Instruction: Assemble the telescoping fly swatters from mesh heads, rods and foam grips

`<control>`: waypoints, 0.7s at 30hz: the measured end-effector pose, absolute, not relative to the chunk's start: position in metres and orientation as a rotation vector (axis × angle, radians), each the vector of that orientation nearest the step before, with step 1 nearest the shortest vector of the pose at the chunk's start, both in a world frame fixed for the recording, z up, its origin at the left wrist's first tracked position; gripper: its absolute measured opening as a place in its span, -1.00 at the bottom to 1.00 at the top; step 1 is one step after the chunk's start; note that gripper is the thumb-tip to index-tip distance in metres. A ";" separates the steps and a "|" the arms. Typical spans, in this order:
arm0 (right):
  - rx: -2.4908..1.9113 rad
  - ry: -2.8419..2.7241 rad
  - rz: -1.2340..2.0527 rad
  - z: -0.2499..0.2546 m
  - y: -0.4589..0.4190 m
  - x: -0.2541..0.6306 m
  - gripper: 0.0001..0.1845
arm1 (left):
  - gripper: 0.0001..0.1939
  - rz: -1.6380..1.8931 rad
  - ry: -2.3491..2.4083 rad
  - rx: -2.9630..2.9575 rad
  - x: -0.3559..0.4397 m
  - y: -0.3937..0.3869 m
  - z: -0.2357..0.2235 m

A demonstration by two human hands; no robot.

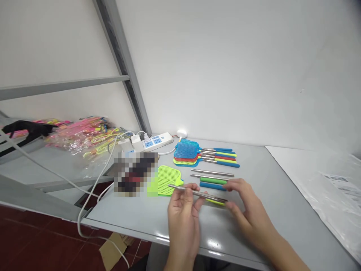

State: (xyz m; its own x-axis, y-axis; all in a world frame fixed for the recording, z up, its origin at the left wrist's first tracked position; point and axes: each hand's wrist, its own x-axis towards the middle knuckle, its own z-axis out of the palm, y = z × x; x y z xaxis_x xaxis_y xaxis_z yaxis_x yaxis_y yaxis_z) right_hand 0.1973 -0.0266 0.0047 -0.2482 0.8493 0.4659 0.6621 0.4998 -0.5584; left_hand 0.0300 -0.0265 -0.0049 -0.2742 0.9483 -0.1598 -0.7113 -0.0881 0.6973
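My left hand (184,210) is closed around a thin silver metal rod (200,194), thumb on top, over the grey table. My right hand (248,210) has thumb and fingers apart. Its fingertips are at the right end of a blue handle tube (211,186), and its thumb is near the rod's right end; contact is unclear. Under the rod lies a yellow-green handle tube (216,202), partly hidden. Behind these are a green handle tube (213,181) and more silver rods (213,173). Left of them, yellow-green fly swatter heads (169,178) are stacked flat.
Several assembled fly swatters (187,149) lie stacked at the back. A white power strip (158,141) with plugs stands left of them. Loose white cables (93,194) hang over the left edge. White plastic wrapping (324,188) covers the right side; bagged goods (84,131) fill the left shelf.
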 end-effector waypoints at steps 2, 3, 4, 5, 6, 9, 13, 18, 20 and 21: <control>-1.210 -2.096 0.307 0.003 -0.029 0.196 -0.76 | -0.76 1.593 0.804 0.413 0.045 -0.027 -0.005; -1.216 -2.133 0.308 0.002 -0.029 0.196 -0.79 | -0.76 1.553 0.795 0.432 0.051 -0.028 -0.005; -1.228 -2.154 0.313 0.001 -0.029 0.197 -0.81 | -0.76 1.518 0.784 0.466 0.055 -0.028 -0.005; -1.244 -2.152 0.314 0.000 -0.029 0.198 -0.82 | -0.76 1.483 0.777 0.526 0.057 -0.029 -0.005; -1.259 -2.128 0.307 0.000 -0.028 0.201 -0.82 | -0.76 1.440 0.785 0.617 0.057 -0.030 -0.004; -1.313 -2.001 0.311 0.002 -0.025 0.211 -0.81 | -0.70 1.303 0.937 1.059 0.046 -0.030 0.000; -1.446 -1.912 0.389 0.005 -0.019 0.223 -0.78 | -0.74 1.236 1.188 1.867 0.025 -0.024 0.005; -1.526 -1.999 0.418 0.007 -0.013 0.228 -0.75 | -0.69 0.828 1.376 2.412 0.025 -0.011 0.009; -1.547 -2.068 0.386 0.011 -0.005 0.228 -0.74 | -0.68 0.715 1.433 2.506 0.029 -0.007 0.007; -1.558 -2.121 0.359 0.014 0.001 0.228 -0.75 | -0.69 0.694 1.456 2.528 0.031 -0.006 0.005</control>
